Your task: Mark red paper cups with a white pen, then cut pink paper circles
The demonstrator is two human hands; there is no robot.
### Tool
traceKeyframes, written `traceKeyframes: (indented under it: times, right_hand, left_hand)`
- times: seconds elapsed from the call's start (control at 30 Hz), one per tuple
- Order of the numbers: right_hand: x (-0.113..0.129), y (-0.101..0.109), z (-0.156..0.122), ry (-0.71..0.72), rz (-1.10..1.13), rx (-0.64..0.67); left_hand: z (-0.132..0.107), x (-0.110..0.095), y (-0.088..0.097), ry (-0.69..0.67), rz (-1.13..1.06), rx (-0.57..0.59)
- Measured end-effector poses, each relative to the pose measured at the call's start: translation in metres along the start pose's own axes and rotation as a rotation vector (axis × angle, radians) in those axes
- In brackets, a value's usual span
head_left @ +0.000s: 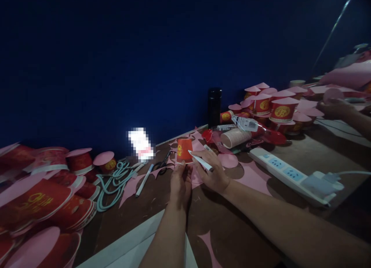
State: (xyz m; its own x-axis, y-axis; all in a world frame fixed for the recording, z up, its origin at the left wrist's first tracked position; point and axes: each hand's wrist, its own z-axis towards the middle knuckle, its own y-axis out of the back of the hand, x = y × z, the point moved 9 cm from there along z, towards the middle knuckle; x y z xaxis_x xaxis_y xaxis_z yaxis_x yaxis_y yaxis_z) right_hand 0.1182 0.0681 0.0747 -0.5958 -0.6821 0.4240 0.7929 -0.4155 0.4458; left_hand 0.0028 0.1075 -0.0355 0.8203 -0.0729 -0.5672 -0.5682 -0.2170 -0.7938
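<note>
Beside blue wall (116, 67), brown table (232, 229), pink scraps (255, 175), left hand (179, 181) gripping cup (184, 150)

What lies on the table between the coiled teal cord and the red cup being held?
Head view: scissors and a white marker lie there, with pink paper scraps, between cord and cup.

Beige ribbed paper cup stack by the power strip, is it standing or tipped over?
Tipped over. The beige ribbed paper cup stack lies on its side on the brown table.
</note>
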Motion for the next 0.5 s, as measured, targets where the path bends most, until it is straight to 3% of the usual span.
traceKeyframes:
  times: [0.2,0.5]
  right_hand:
    - [-0.0013,-0.0024,-0.0013,-0.021,0.011,0.005]
    - [-0.005,0.0033,-0.0019,-0.036,0.075,-0.076]
  left_hand:
    - [-0.0011,0.0001,-0.0004,0.005,-0.024,-0.008]
    - [-0.0024,0.0021,0.0079,0.105,-0.157,-0.113]
